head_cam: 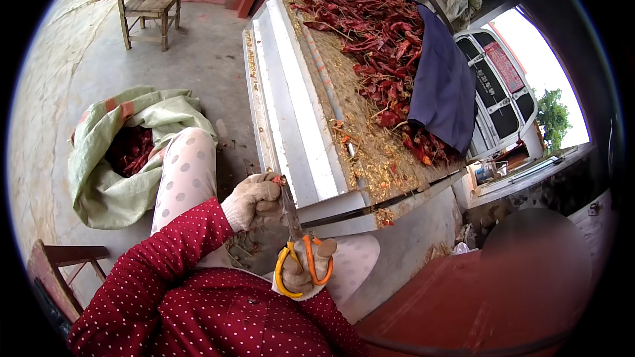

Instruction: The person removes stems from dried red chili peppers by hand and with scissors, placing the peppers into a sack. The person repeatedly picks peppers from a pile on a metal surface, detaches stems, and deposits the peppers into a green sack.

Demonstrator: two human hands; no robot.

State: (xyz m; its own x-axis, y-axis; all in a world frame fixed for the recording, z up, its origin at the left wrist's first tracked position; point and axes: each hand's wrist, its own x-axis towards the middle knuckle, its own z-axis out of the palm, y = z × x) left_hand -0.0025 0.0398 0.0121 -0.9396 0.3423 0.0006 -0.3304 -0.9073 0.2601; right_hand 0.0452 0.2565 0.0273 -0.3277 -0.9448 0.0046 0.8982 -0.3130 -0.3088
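My left hand (254,199), in a pale knitted work glove, pinches a small piece of dried red chili (280,179) between thumb and fingers. My right hand (303,268), gloved too, has its thumb and fingers through the handles of a pair of scissors (291,215). One handle loop is yellow, the other orange. The blades point up and away from me, and their tips reach the chili at my left fingertips. Both hands are above my lap, beside the near corner of a metal-edged bench (308,124). Most of the chili piece is hidden by the glove.
A heap of dried red chilies (382,44) covers the bench's far part, partly under a dark blue cloth (441,79). Loose seeds (382,178) and stems litter its top. A pale green woven sack (94,178) holding chilies stands by my knee. A wooden chair (151,5) stands beyond.
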